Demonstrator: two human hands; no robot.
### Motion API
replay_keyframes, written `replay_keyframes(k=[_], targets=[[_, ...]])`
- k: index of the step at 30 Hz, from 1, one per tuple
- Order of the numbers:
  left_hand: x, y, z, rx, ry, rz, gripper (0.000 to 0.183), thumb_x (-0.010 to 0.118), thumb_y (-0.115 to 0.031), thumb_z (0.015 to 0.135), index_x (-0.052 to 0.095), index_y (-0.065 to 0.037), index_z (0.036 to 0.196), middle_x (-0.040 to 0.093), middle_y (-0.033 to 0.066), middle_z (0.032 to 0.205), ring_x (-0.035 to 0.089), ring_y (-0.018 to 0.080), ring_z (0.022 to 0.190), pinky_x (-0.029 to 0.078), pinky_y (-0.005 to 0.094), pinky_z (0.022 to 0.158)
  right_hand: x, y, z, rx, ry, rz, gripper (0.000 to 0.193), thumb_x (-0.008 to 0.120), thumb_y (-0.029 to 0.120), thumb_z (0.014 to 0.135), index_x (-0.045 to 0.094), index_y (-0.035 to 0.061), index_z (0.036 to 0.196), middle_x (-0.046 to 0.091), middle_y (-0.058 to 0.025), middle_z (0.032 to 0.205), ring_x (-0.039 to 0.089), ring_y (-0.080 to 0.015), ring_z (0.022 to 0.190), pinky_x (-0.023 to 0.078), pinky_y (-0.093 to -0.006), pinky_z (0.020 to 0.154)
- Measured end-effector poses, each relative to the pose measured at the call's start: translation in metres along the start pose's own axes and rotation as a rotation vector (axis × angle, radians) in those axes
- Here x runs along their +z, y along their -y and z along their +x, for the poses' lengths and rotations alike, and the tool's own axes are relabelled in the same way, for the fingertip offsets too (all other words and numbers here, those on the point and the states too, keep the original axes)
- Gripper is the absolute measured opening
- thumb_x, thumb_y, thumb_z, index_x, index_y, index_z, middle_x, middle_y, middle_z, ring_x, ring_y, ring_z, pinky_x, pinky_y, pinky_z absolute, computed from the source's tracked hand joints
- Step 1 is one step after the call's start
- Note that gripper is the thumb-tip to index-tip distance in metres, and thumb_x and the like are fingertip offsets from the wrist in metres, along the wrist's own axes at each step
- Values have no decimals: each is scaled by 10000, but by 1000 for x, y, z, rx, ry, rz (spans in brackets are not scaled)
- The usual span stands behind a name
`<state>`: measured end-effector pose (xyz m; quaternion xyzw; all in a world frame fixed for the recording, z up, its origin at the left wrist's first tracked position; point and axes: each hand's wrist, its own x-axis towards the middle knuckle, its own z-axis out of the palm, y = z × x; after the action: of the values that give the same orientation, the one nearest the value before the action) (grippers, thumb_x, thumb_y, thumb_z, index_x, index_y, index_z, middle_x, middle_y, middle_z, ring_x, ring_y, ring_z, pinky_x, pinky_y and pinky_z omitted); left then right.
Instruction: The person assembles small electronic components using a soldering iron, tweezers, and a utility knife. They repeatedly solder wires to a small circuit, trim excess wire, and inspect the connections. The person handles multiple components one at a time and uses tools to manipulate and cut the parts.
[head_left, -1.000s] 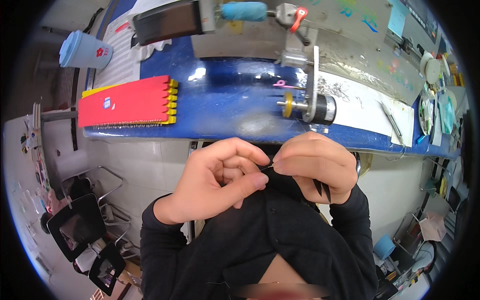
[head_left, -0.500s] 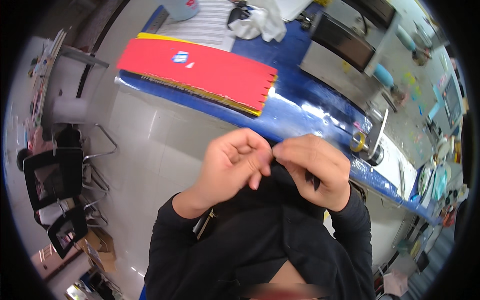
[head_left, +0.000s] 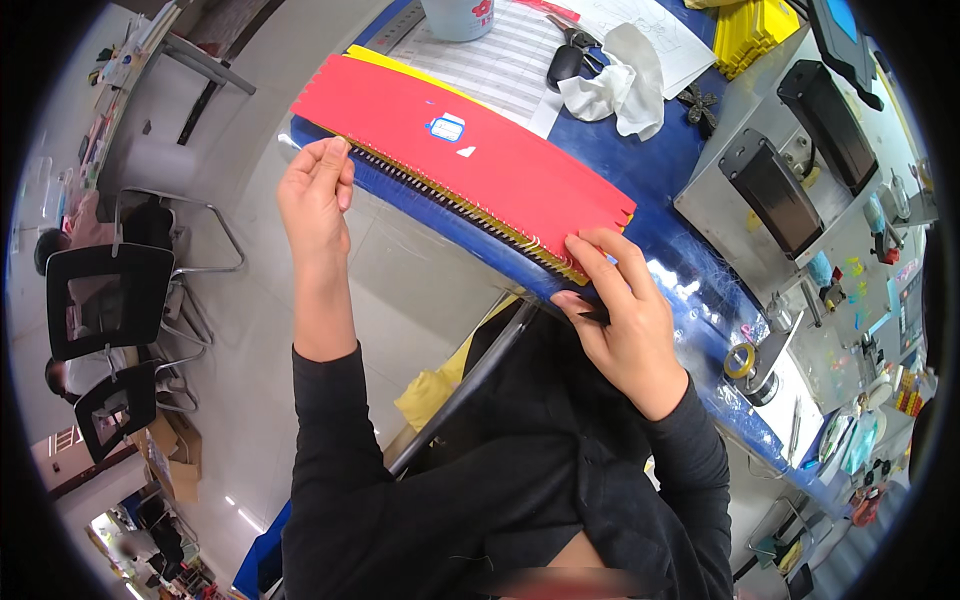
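Observation:
A long red board with notched ends lies over yellow layers on the blue table. Thin dark strands or teeth line its near edge. My left hand is closed in a pinch at the left part of that edge; whatever sits between thumb and forefinger is too small to make out. At the board's right end is my right hand, its forefinger on or just over the red corner. A small dark object shows between its thumb and fingers, mostly hidden by them.
Behind the board are a lined paper sheet, a light cup, black-handled pliers and crumpled white tissue. To the right stand a metal machine with dark panels and a tape roll. Chairs stand left.
My hands were close together before my chest and have moved apart. The left has reached forward and left to the board's edge; the right has come to its right end.

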<state>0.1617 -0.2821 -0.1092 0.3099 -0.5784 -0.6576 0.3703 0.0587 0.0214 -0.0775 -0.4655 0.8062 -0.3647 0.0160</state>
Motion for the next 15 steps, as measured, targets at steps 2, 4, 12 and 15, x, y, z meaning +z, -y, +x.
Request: replay_keyframes(k=[2, 4, 12, 15], targets=[[-1, 3, 7, -2, 4, 35, 175, 669, -162, 980, 655, 12, 967, 583, 4, 695, 411, 30, 513, 288, 177, 473, 0, 0, 1, 12, 14, -15, 482, 802, 113, 783, 635, 55, 1232, 608, -100, 1215, 664, -305, 1009, 557, -372, 730], [-3, 6, 11, -14, 14, 82, 176, 672, -164, 977, 654, 10, 964, 578, -3, 695, 412, 28, 522, 288, 176, 476, 0, 0, 2, 18, 16, 8, 486, 801, 57, 773, 640, 49, 1232, 600, -123, 1221, 666, -318, 994, 554, -368, 777], [-32, 19, 31, 60, 255, 188, 160, 669, -181, 979, 641, -24, 964, 558, -18, 689, 428, 27, 540, 310, 181, 480, 3, -5, 3, 22, -14, 22, 441, 794, 115, 794, 645, 70, 1207, 617, -90, 1203, 673, -302, 977, 555, -364, 725], [-40, 7, 35, -4, 346, 261, 221, 641, -238, 995, 646, -18, 968, 584, -9, 697, 476, 41, 533, 343, 188, 481, -1, -5, -1, 48, -16, 111, 433, 788, 95, 797, 643, 66, 1204, 618, -95, 1201, 674, -318, 965, 556, -367, 733]])
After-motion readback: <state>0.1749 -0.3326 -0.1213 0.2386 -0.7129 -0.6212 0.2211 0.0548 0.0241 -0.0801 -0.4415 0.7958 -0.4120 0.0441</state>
